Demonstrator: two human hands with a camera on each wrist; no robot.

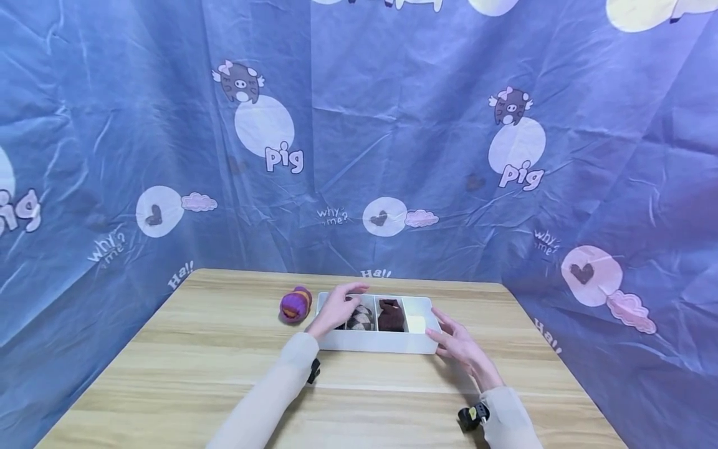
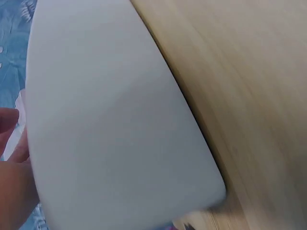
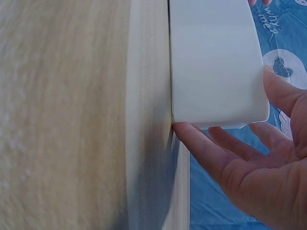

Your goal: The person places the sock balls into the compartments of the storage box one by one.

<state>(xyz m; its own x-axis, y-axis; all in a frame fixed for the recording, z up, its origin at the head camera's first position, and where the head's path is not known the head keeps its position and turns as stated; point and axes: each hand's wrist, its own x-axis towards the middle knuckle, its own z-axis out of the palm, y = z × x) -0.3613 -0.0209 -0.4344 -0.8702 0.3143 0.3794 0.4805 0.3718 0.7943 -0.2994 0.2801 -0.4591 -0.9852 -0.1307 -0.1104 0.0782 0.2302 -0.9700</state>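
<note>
A long white divided box (image 1: 376, 342) stands on the table in the head view. Over its left part reaches my left hand (image 1: 335, 308), fingers extended above the compartments and holding nothing visible. Beside those fingers lies a grey-and-beige checked cloth bundle (image 1: 360, 318), like a rolled sock. A dark brown cloth bundle (image 1: 391, 315) fills the compartment to its right. Something dark in the leftmost compartment is mostly hidden by the hand. At the box's right end, my right hand (image 1: 459, 342) rests with spread, fairly straight fingers (image 3: 211, 153) against the end wall, its thumb near the rim.
A purple-and-orange rolled cloth bundle (image 1: 295, 305) sits on the wooden table (image 1: 359, 399), just left of the box. The rightmost compartment shows a pale, bright floor (image 1: 416, 324). A blue printed curtain (image 1: 359, 156) hangs behind the table and along its sides.
</note>
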